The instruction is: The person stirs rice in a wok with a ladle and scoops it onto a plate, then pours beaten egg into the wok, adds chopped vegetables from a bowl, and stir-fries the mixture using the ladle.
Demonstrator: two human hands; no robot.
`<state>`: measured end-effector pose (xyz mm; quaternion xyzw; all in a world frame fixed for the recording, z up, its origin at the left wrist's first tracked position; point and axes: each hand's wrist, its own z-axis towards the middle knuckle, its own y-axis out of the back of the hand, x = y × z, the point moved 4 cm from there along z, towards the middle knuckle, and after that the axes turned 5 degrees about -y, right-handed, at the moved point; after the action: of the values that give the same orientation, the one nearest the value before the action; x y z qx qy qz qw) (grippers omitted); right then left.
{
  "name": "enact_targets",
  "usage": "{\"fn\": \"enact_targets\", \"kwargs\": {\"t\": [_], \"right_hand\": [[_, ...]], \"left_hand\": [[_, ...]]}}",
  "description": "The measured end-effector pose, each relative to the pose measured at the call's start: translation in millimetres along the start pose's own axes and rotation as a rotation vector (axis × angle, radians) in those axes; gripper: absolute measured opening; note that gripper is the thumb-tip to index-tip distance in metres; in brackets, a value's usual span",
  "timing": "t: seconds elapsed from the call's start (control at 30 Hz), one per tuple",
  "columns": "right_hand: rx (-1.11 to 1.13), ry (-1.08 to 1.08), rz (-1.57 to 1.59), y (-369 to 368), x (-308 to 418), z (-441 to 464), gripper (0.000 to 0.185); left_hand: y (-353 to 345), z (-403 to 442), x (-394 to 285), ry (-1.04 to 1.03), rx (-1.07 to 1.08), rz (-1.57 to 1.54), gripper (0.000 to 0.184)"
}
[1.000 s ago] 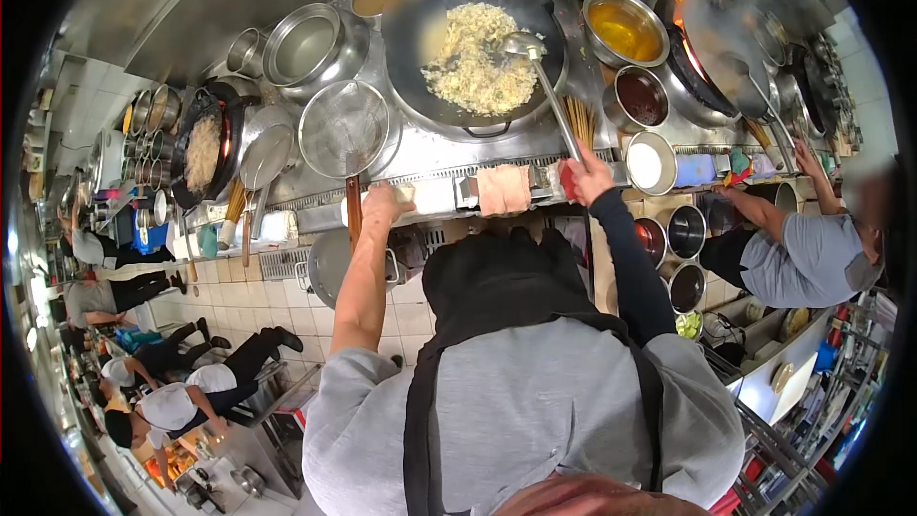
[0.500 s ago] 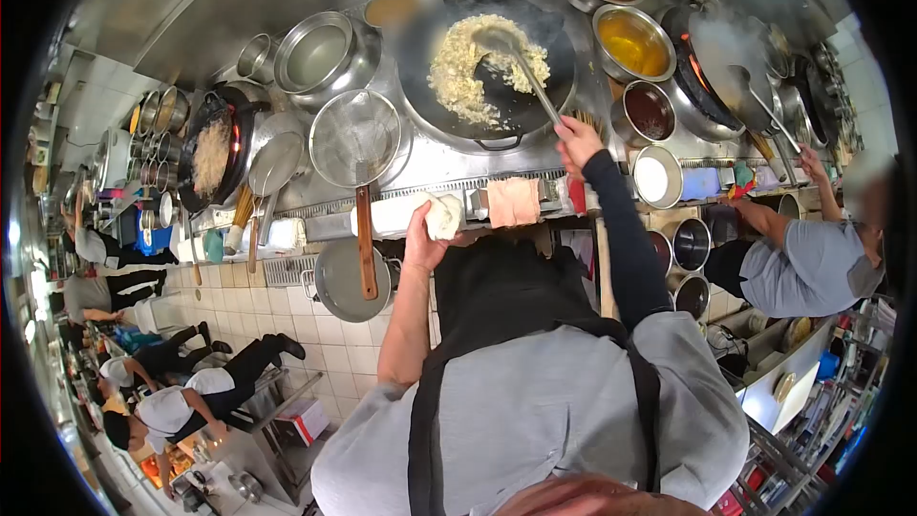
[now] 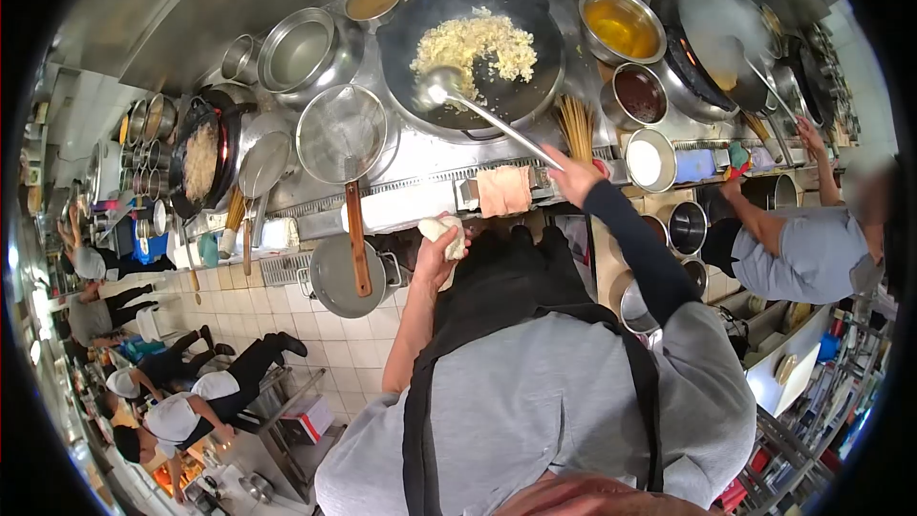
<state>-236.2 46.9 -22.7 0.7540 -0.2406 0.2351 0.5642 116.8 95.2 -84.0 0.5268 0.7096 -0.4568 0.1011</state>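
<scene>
My right hand is closed on the handle of a long metal ladle. The ladle's bowl rests at the lower left inside the big black wok, just below a curved heap of pale fried food. My left hand grips a crumpled white cloth in front of my apron, at the counter's front edge. Left of that hand hangs the wooden handle of a wire strainer. A folded pink cloth lies on the edge between my hands.
Bowls of yellow liquid and dark sauce stand right of the wok, near a bamboo brush. At the far right a co-worker works at a smoking wok. A grey pan sits below the strainer. Several people are at the left.
My left hand has picked up the white cloth and brought it toward my body. The ladle has swept through the food and moved to the wok's lower left.
</scene>
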Motion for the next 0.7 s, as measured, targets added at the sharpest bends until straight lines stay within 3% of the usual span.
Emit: {"fn": "enact_targets", "kwargs": {"t": [0.03, 0.1, 0.2, 0.23, 0.3, 0.37, 0.4, 0.47, 0.57, 0.6, 0.63, 0.7], "right_hand": [[-0.058, 0.013, -0.091, 10, -20, -25, 0.061], [0.019, -0.198, -0.192, 27, -76, -64, 0.063], [-0.287, -0.053, -0.159, 68, -156, -86, 0.061], [-0.257, -0.090, -0.151, 82, -174, -70, 0.060], [-0.387, -0.074, -0.046, 75, -168, -9, 0.058], [-0.256, -0.291, 0.131, 63, -81, 53, 0.050], [-0.342, -0.167, 0.156, 21, -92, 94, 0.048], [-0.324, -0.165, 0.129, -23, -45, 125, 0.050], [-0.233, -0.118, 0.135, -39, -17, 81, 0.052], [-0.349, 0.067, 0.131, -55, -58, 66, 0.054], [-0.038, -0.269, 0.119, -11, -43, 36, 0.055], [0.028, -0.278, -0.147, 58, -37, 16, 0.052]], "left_hand": [[-1, -3, -3, 0.009, -0.037, -0.049, 0.064], [2, -5, -9, -0.035, -0.064, -0.043, 0.062], [7, 0, -19, -0.077, -0.057, -0.044, 0.061], [7, 3, -21, -0.079, -0.048, -0.041, 0.061], [1, 12, -25, -0.072, -0.030, -0.023, 0.061], [-14, 23, -25, -0.026, -0.012, 0.015, 0.059], [-23, 30, -26, -0.008, -0.001, 0.032, 0.059], [-39, 37, -28, -0.007, 0.049, 0.087, 0.057], [-53, 31, -37, -0.035, 0.101, 0.126, 0.056], [-53, 25, -42, -0.055, 0.093, 0.138, 0.056], [-45, 18, -42, -0.083, 0.075, 0.131, 0.055], [-34, 7, -40, -0.118, 0.037, 0.098, 0.054]]}}
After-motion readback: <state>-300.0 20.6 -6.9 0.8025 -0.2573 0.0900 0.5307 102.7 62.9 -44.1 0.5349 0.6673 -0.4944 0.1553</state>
